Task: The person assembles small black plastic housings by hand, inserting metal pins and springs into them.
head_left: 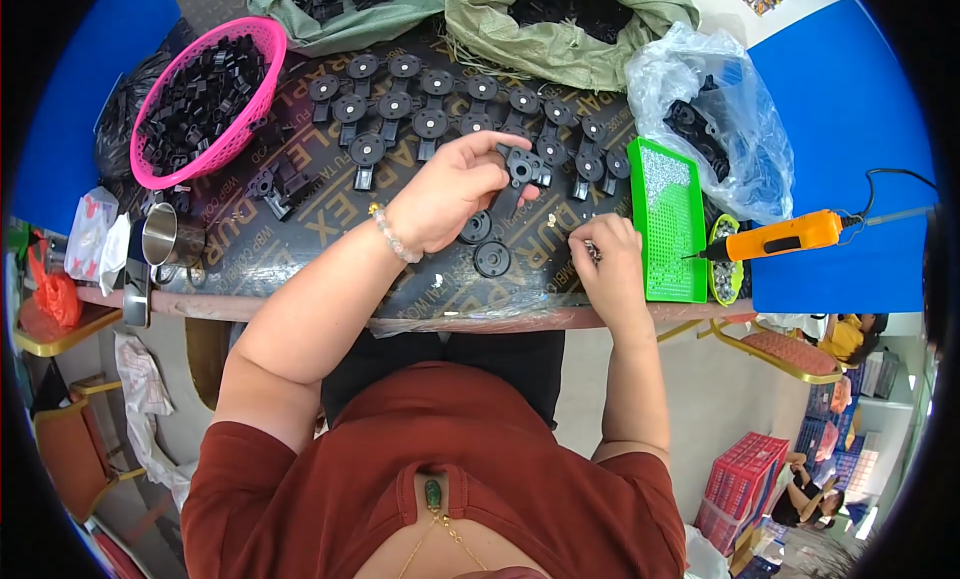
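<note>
My left hand (445,194) is raised over the table with its fingers closed around a black plastic bracket (521,167) with a round hub and a short arm. Two black discs (491,259) lie on the table just below that hand. To the right, my right hand (612,264) is closed, with a few tiny screws (593,251) showing at its curled fingers. It is beside a green tray (676,298) of small silvery pieces. Beyond both hands, several black round-headed assemblies (430,124) with pale centres stand in rows.
An orange electric screwdriver (785,237) points left over the tray, its cable behind it. A pink basket (276,54) of black parts stands at the far left, near a metal mug (172,237). Two green sacks (480,49) and a clear bag (755,129) line the back.
</note>
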